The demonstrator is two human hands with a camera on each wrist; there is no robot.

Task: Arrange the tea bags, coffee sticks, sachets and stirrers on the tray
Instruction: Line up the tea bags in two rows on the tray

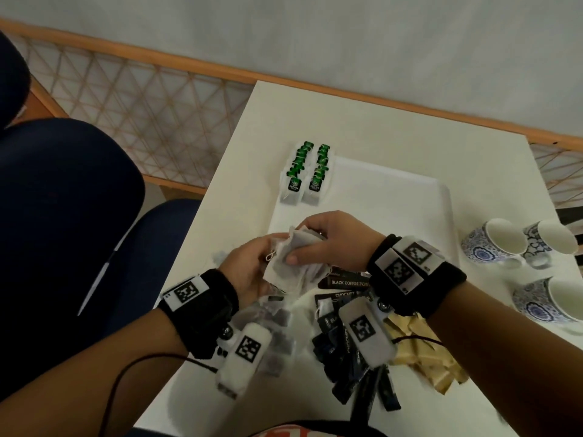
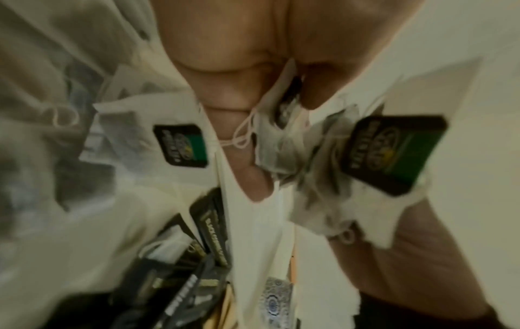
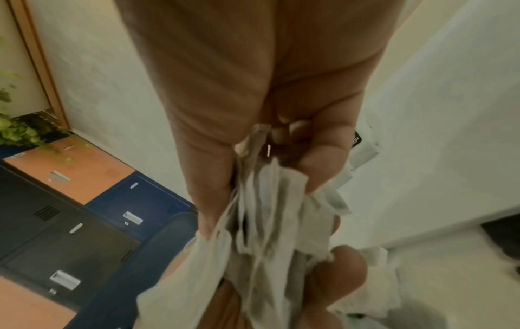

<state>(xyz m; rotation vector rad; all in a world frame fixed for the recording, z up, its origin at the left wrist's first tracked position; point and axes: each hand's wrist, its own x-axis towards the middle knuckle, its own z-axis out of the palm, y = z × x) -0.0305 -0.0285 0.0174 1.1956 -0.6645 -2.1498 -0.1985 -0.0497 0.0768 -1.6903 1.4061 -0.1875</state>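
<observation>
Both hands hold one bunch of white tea bags [image 1: 291, 263] above the tray's near left corner. My left hand [image 1: 249, 266] grips the bunch from below and the left; my right hand [image 1: 318, 238] pinches its top with thumb and fingers. The bunch [image 3: 264, 222] hangs from my right fingers [image 3: 315, 162] in the right wrist view. Green-tagged tea bags [image 2: 394, 153] hang by my left hand [image 2: 236, 93] in the left wrist view. Two rows of green tea bags [image 1: 307, 171] lie on the white tray [image 1: 394, 197] at its far left.
Black coffee sticks [image 1: 347, 342] lie heaped near the table's front, with tan sachets [image 1: 422, 351] to their right and loose tea bags [image 1: 271, 326] to their left. Blue-patterned cups [image 1: 517, 244] stand at the right edge. A dark blue chair [image 1: 63, 216] is left of the table.
</observation>
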